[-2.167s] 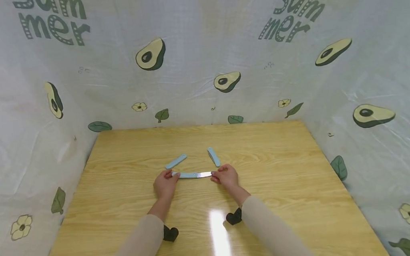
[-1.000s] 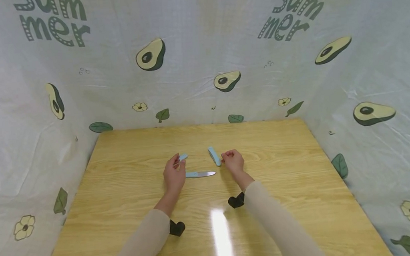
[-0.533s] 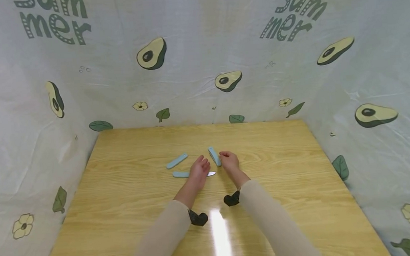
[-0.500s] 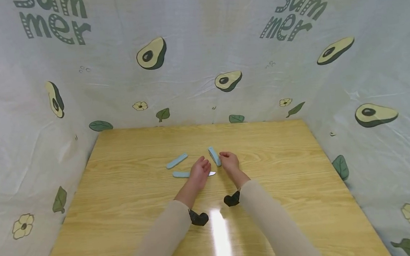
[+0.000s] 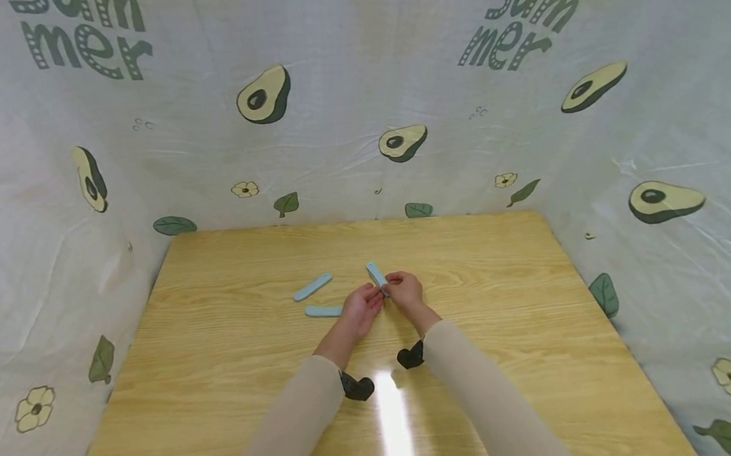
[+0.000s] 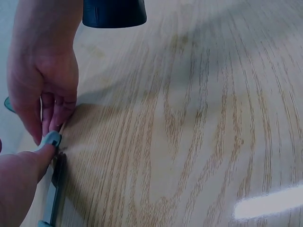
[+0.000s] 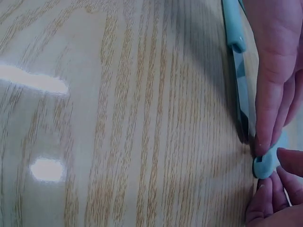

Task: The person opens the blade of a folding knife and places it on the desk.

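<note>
My right hand (image 5: 407, 293) pinches the near end of a folded pocket knife (image 5: 376, 274) with a light blue handle, its thumb on one side and fingertips on the other. From the left, my left hand (image 5: 360, 308) reaches palm-up with its fairly straight fingertips right at that same end; in the right wrist view its fingers (image 7: 272, 99) touch the knife end (image 7: 263, 166). Another light blue pocket knife (image 5: 323, 311) lies unfolded behind the left hand, its blade (image 7: 240, 90) hidden in the head view. A third pocket knife (image 5: 312, 287) lies folded farther back on the left.
All the knives lie on a wood-grain table (image 5: 509, 331). A pale curtain (image 5: 333, 144) printed with avocados surrounds its back and sides. Black wrist cameras (image 5: 356, 386) hang below both sleeves. A bright light reflection (image 5: 391, 419) shows near the table front.
Both hands have let go of the unfolded knife. My left hand passed by the back-left knife, then crossed right over the blade to the right knife. The right hand now pinches that knife.
</note>
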{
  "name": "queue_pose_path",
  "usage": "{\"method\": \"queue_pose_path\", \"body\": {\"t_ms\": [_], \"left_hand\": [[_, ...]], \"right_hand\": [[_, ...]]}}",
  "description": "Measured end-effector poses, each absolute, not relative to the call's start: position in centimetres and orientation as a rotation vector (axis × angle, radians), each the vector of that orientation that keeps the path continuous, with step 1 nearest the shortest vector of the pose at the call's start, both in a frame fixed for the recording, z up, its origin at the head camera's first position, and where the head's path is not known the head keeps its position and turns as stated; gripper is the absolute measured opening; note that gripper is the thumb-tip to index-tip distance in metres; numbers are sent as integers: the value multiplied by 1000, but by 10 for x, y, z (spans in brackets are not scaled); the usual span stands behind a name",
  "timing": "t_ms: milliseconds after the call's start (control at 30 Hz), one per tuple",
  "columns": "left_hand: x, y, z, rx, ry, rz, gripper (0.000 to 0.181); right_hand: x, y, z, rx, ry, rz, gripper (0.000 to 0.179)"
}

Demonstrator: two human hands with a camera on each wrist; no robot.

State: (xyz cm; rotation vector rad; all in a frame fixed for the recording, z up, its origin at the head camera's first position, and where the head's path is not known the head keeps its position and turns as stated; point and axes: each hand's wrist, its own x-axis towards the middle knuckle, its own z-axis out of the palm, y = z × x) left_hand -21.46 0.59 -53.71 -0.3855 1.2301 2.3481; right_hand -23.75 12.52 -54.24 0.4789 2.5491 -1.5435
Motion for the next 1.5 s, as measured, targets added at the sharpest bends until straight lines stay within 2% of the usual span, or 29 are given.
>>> {"method": "queue_pose_path", "body": {"t_ms": [467,833,967,1133,1300,1500], "left_hand": [[-212,-1,-534,-254,1276,2385,54],[-215,-16,-529,-557,1736,2399,41],[-214,-22,-529,-594,1728,2490,34],[-212,-30,-530,-616,1757,2490,33],[-208,-37,-529,-526,1896,2380,32],[-202,-46,-534,-196,1980,2185,33]], "right_hand": [[-237,126,-540,370,2550,-1655,27],[-224,95,-523,348,2010,-2167,31],[-220,87,-520,340,1954,-2205,31],[-218,86,-520,278,2031,-2130,27],[-219,90,-519,169,2132,-2041,31],[-224,98,-512,187,2102,-2076,37]]}}
